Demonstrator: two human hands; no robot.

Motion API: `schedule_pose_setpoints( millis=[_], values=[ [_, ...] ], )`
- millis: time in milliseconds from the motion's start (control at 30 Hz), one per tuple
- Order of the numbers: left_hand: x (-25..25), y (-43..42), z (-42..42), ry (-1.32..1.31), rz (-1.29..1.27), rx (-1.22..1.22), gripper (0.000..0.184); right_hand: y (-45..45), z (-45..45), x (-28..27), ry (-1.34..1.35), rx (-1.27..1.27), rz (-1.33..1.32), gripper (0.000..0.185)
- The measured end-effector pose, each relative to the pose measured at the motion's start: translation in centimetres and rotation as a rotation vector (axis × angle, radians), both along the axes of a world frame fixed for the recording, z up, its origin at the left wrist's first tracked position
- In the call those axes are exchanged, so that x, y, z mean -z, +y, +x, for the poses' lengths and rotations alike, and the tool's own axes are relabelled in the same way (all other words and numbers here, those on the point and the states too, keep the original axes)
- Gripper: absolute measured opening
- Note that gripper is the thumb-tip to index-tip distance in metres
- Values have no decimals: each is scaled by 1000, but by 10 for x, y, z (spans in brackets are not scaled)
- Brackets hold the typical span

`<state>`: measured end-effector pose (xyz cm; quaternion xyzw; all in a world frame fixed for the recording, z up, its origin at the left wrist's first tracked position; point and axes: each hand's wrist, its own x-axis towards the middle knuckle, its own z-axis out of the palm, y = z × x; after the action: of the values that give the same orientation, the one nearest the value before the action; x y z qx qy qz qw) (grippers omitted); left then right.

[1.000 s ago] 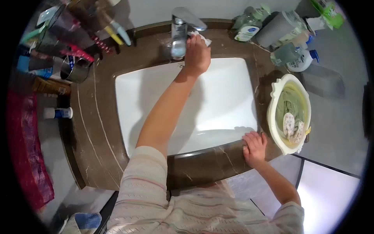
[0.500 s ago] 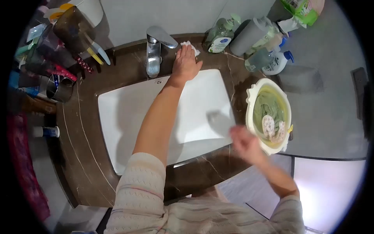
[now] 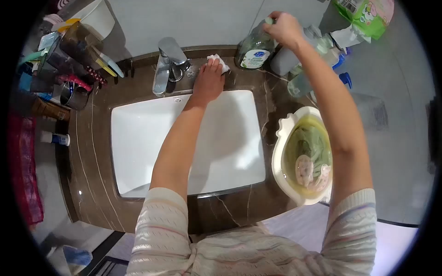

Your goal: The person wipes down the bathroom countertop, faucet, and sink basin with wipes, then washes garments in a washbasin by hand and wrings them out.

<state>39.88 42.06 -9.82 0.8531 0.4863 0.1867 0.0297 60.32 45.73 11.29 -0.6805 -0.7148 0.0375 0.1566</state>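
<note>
My left hand [image 3: 209, 83] lies over a crumpled white cloth [image 3: 224, 65], its fingers pressing it on the dark counter behind the sink, just right of the faucet [image 3: 170, 64]. Whether it is cloth or paper I cannot tell. At the back wall, my right hand [image 3: 284, 30] is closed round the top of a green see-through pump bottle [image 3: 254, 56] with a white and blue label. The bottle tilts slightly and its base seems to touch the counter. Below both hands is the white sink [image 3: 138, 138].
A cream basin [image 3: 277, 168] with green cloth in water stands right of the sink, partly behind my right arm. Several bottles [image 3: 301, 83] crowd the back right corner, near a green wipes pack [image 3: 366, 16]. Cups and brushes [image 3: 76, 94] fill the left side.
My right hand has moved from beside the basin up to the green bottle and taken hold of its top. My left hand stays on the white cloth. The view has shifted a little.
</note>
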Motion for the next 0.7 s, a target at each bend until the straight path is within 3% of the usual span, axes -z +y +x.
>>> schedule_pose_setpoints(
  millis=[67, 167, 233, 300, 433, 600, 700],
  values=[
    [-2, -2, 7, -11, -26, -22, 44, -14, 1, -31, 100, 36, 48, 54],
    [23, -16, 46, -20, 127, -49, 40, -29, 6, -67, 166, 68, 226, 26],
    [22, -42, 86, -110, 254, 39, 41, -47, 2, -83, 350, 58, 228, 22],
    [16, -50, 117, -246, 197, 207, 45, -60, 5, -86, 470, 42, 227, 18],
    [-6, -17, 140, -91, -69, 244, 51, -67, 13, -78, 559, 16, 229, 15],
    [0, 6, 139, -296, 169, 134, 50, -60, 6, -68, 584, 82, 160, 16],
    [-32, 5, 107, -52, -238, 155, 59, -39, 12, -48, 430, 152, 165, 20]
  ],
)
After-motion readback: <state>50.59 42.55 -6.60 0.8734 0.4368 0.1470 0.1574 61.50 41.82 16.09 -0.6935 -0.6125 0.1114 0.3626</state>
